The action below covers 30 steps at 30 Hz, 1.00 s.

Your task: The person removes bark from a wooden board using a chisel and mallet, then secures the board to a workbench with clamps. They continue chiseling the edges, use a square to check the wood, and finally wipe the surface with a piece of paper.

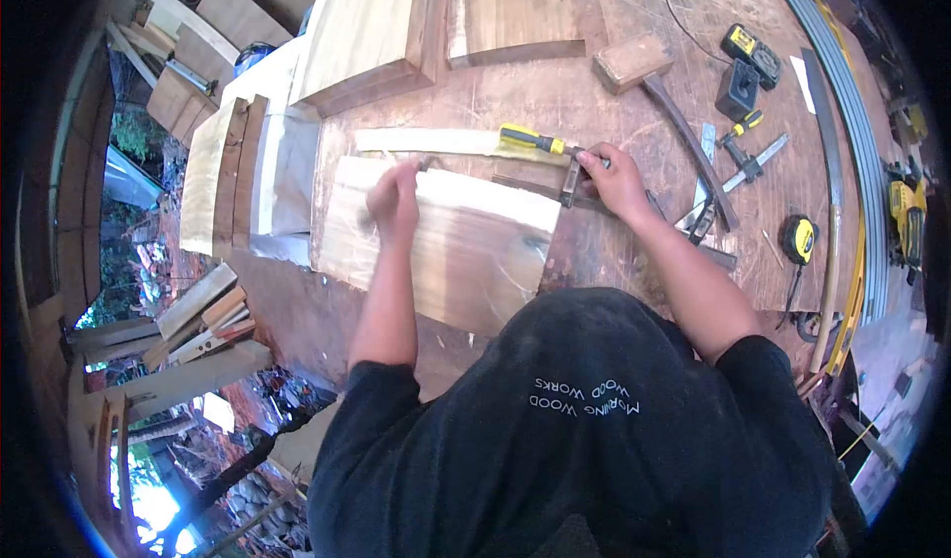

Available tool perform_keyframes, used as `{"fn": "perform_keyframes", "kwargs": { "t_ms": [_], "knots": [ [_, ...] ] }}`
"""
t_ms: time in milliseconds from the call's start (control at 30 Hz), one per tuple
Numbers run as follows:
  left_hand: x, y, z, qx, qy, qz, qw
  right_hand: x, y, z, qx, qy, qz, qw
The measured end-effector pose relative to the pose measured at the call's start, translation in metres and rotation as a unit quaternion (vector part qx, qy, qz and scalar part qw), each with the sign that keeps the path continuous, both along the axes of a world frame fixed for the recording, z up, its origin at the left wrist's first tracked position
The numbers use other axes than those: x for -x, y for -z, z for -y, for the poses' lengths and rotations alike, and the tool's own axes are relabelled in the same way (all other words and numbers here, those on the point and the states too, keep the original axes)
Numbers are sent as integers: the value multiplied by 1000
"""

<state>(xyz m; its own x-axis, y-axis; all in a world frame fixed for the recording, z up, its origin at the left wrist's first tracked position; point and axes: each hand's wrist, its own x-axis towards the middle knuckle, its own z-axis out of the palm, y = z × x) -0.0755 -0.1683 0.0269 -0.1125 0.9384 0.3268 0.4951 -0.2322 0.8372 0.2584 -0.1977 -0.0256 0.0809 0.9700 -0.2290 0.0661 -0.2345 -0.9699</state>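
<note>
A wide light wooden board (pixel 446 251) lies in front of me, with a narrow pale strip (pixel 426 142) along its far edge. My left hand (pixel 394 199) is closed over the board's far left part, partly blurred; what it holds, if anything, is too small to name. A clamp with a yellow and black handle (pixel 533 140) lies across the strip's right end. My right hand (pixel 611 176) has its fingers closed round the clamp near its metal jaw, at the board's far right corner.
Thick wooden panels (pixel 371 33) stand at the far side. On the right are a wooden mallet (pixel 634 62), another clamp (pixel 748 162), batteries (pixel 751 57), a tape measure (pixel 798 239) and long grey bars (pixel 862 132). Wood offcuts (pixel 203 315) are at the left.
</note>
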Motion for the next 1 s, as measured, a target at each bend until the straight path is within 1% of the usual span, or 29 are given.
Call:
{"fn": "perform_keyframes", "kwargs": {
  "t_ms": [33,67,133,200,233,267,300,333,367,400,433,467,533,567,600,667,700,733,767,800,833,867,900,933,967,1000],
  "knots": [
    [18,27,17,-88,21,-84,992,-3,9,1,-1,23,-3,1000],
    [19,32,27,-186,80,-93,975,-7,16,0,-1,50,-8,999],
    [14,28,40,-124,9,-57,991,-11,11,3,16,56,-20,998],
    [4,2,31,-27,-24,15,999,-13,12,5,31,47,-21,998],
    [-1,-14,23,-1,-38,46,998,-16,14,4,42,51,-24,998],
    [1,-19,12,-11,-52,125,991,-18,9,-2,50,55,-26,997],
    [7,-29,7,-17,-64,139,988,-21,4,-2,24,99,-23,995],
    [10,-43,0,-6,-116,172,978,-29,-1,-4,25,101,-16,994],
    [16,-57,-2,-31,-101,202,974,-45,-4,-8,20,132,-52,990],
    [28,-57,-6,-74,-50,238,967,-64,-9,-9,13,166,-86,982],
    [27,-67,-7,-66,-55,249,965,-83,-18,-9,20,195,-93,976],
    [25,-74,-6,-66,-46,289,954,-108,-18,-9,13,214,-109,971],
    [22,-78,-2,-56,12,293,954,-147,-42,-2,-25,274,-67,959],
    [11,-80,-1,-55,18,296,953,-171,-45,-1,-33,277,-70,958],
    [-2,-83,2,-41,37,340,939,-199,-44,0,-42,277,-76,957],
    [-31,-81,4,-5,65,434,899,-256,-24,-7,-52,313,-53,947],
    [-51,-80,3,10,97,456,885,-282,-13,-12,-54,310,-58,948],
    [-76,-79,2,52,75,480,872,-306,-4,-17,-24,316,-36,948],
    [-101,-73,0,89,86,490,863,-323,2,-20,5,320,-13,947],
    [-127,-58,-2,125,84,509,848,-332,3,-21,2,314,-18,949],
    [-145,-31,-7,151,144,537,818,-338,1,-23,21,310,11,950],
    [-178,-22,0,200,90,584,782,-338,-1,-26,39,304,41,951],
    [-203,-9,4,221,98,569,786,-332,-4,-30,35,290,36,956],
    [-223,12,4,269,95,608,741,-323,-9,-29,-63,306,346,885],
    [-244,15,7,320,62,616,717,-314,-14,-26,-161,296,613,715],
    [-261,42,2,328,77,646,685,-281,-40,-18,-200,259,527,785]
  ]
}}
